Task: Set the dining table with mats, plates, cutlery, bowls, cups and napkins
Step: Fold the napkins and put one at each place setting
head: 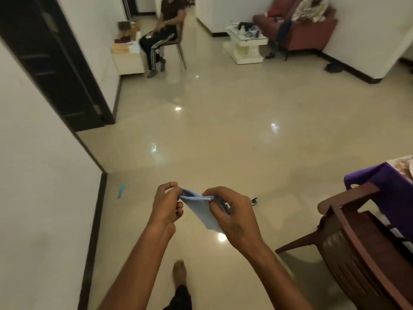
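A glossy beige tiled floor (223, 135) spreads out below you, catching spots of ceiling light. Your left hand (166, 209) pinches the top left corner of a light blue napkin (201, 209) between thumb and curled fingers (178, 212). Your right hand (232, 215) pinches the top edge just beside it, fingers curled around the cloth. The napkin hangs folded between both hands, held in the air above the floor, its lower end drooping toward your right wrist. Your bare foot (179, 272) shows below your forearms. To your right stands a dark brown chair (348, 249), and beyond it the corner of the worktop (377, 182) draped in purple cloth. A small turquoise object (121, 191) lies on the floor near the left wall. Farther off, a person sits on a chair (178, 41) beside a low white cabinet (128, 58), and a red sofa (308, 34) stands behind a white coffee table (245, 45).
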`<action>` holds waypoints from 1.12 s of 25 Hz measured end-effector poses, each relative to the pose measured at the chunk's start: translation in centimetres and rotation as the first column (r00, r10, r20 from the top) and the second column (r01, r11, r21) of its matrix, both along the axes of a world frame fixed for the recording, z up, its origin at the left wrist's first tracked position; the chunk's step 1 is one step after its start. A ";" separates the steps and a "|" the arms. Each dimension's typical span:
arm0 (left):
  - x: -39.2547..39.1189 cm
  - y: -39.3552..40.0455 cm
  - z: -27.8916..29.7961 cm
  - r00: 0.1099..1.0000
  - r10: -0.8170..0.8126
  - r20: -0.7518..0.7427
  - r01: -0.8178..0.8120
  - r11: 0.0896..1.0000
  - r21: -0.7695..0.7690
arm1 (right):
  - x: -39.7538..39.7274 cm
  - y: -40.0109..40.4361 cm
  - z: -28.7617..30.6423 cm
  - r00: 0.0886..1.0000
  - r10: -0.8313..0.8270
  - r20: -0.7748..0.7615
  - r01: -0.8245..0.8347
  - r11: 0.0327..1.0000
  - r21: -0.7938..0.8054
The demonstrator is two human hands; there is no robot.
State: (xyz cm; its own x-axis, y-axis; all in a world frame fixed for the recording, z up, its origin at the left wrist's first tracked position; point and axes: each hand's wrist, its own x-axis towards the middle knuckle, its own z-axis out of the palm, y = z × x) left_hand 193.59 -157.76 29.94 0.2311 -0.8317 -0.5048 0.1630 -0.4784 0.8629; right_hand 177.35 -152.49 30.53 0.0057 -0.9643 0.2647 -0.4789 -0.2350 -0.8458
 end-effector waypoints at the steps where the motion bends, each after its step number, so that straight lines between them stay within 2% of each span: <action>1: -1.9 -4.2 -0.8 0.997 -0.082 0.009 0.082 0.996 0.030 | -2.1 -3.6 -0.6 0.999 -0.042 -0.009 0.042 0.999 -0.001; 3: -3.4 -7.8 -0.4 0.989 -0.134 0.056 0.133 0.991 0.015 | -4.1 -6.9 -0.3 0.996 -0.088 -0.018 0.088 0.996 0.015; 6: -8.3 -19.2 -0.2 0.926 -0.372 0.056 0.370 0.928 0.039 | -9.2 -16.0 -0.8 0.956 -0.294 0.009 0.294 0.955 0.033; 8: -12.4 -27.1 1.2 0.823 -0.565 0.054 0.564 0.825 0.038 | -12.9 -21.5 0.2 0.905 -0.424 0.043 0.423 0.906 0.033; 10: -14.5 -30.1 2.1 0.756 -0.654 0.037 0.653 0.757 0.040 | -14.7 -23.4 1.1 0.876 -0.480 0.054 0.477 0.877 0.059; 12: -19.0 -35.2 2.4 0.672 -0.740 -0.027 0.741 0.671 0.025 | -18.3 -27.4 1.3 0.796 -0.599 0.086 0.594 0.801 0.077; 14: -22.2 -38.2 2.1 0.570 -0.812 -0.127 0.820 0.572 0.020 | -20.9 -29.8 1.6 0.747 -0.653 0.125 0.646 0.757 0.094; 16: -26.9 -41.8 1.5 0.417 -0.882 -0.219 0.896 0.439 -0.062 | -25.2 -32.9 1.1 0.688 -0.703 0.180 0.699 0.709 0.098; 18: -33.9 -46.1 -0.6 0.314 -0.931 -0.186 0.933 0.339 -0.121 | -32.0 -36.9 -0.6 0.604 -0.762 0.233 0.761 0.639 0.114; 22: -45.3 -50.5 -0.7 0.310 -0.951 0.010 0.929 0.301 -0.214 | -43.4 -42.0 -1.4 0.499 -0.811 0.305 0.810 0.562 0.169; 25: -55.9 -53.4 0.4 0.396 -0.909 0.131 0.896 0.351 -0.273 | -52.8 -45.4 -0.4 0.446 -0.842 0.304 0.847 0.507 0.161; 28: -65.5 -55.7 1.1 0.470 -0.862 0.190 0.860 0.398 -0.319 | -59.9 -47.9 0.4 0.362 -0.882 0.301 0.889 0.424 0.174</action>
